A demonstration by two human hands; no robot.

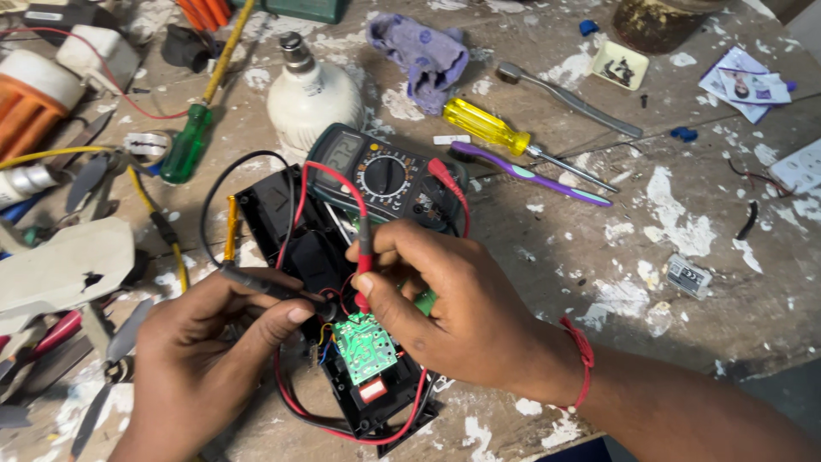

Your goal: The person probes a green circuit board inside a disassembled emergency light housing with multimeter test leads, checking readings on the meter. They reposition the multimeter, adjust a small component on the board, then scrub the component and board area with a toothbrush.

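Note:
My left hand (201, 351) grips a black test probe (269, 285) whose tip points right toward the inside of an opened black plastic case (286, 222). A red test probe (364, 257) is pinched upright in my right hand (453, 308), tip down just above a small green circuit board (365, 346) in the case. Red and black leads run back to a dark green multimeter (376, 171) lying behind the case. The right wrist wears a red thread.
A paint-spattered workbench (650, 222) carries a white bulb (312, 94), a yellow-handled screwdriver (492, 128), a green-handled screwdriver (188, 141), a purple toothbrush (530, 175), a purple rag (423, 51), a metal tool (569, 98) and cardboard (64, 265) at left.

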